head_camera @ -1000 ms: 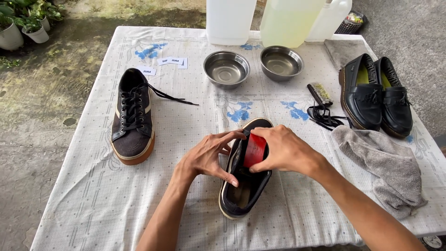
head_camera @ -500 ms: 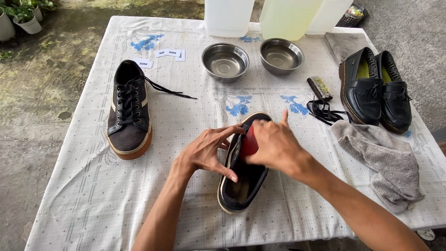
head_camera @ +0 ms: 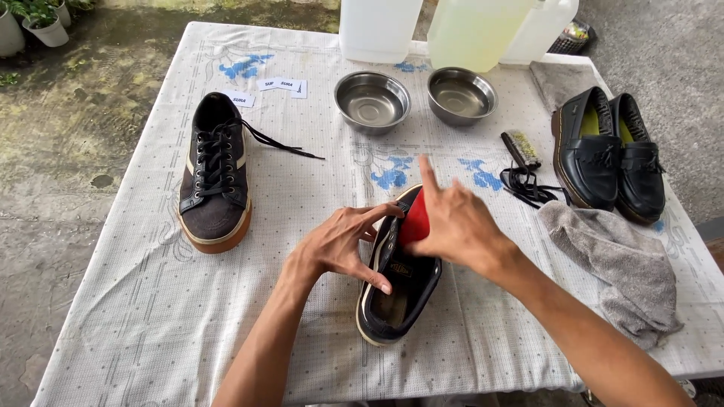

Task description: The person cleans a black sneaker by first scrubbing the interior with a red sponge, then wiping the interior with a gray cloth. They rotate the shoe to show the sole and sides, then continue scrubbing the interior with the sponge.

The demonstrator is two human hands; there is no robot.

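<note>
Clothed table (head_camera: 136, 332) — bowls (head_camera: 372, 99), loafers (head_camera: 608, 154), hands (head_camera: 400, 237) on sneaker (head_camera: 400, 305)

Outdoors in daylight: table (head_camera: 113, 316) under a white patterned cloth (head_camera: 498, 332), damp mossy concrete ground (head_camera: 68, 151) left of the hands, potted plants (head_camera: 38, 19) far beyond them.

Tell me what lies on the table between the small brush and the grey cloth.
In the head view, a black bundle of loose laces lies between the brush and the grey cloth.
</note>
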